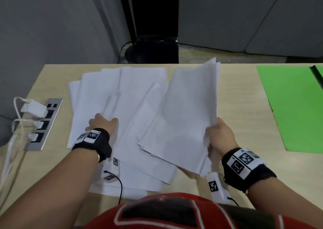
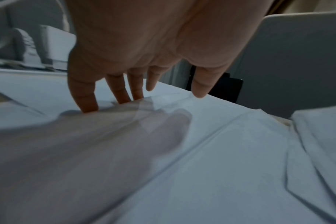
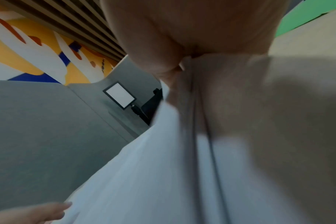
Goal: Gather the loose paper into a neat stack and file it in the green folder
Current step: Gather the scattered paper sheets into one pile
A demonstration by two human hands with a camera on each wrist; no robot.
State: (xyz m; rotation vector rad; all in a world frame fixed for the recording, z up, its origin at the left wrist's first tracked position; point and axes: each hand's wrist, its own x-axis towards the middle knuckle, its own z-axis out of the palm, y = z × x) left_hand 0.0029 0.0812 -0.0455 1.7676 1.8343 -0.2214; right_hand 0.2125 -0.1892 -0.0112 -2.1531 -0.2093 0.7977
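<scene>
Loose white sheets [image 1: 122, 96] lie fanned and overlapping across the middle of the desk. My left hand [image 1: 103, 124] rests on them with straight fingers [image 2: 86, 98], the tips slipped under a raised sheet edge [image 2: 125, 109]. My right hand [image 1: 222, 134] grips a bundle of several sheets [image 1: 188, 117] by its right edge, lifted and tilted above the desk; in the right wrist view the bundle [image 3: 182, 166] is pinched below the palm. The green folder [image 1: 293, 110] lies flat at the desk's right side, apart from both hands.
A metal socket strip [image 1: 47, 122] with white plugs and cables sits at the desk's left edge. Grey partition panels [image 1: 52, 19] stand behind the desk, with a black monitor stand [image 1: 153, 49] past the far edge. A bare strip of desk [image 1: 244, 106] separates papers from folder.
</scene>
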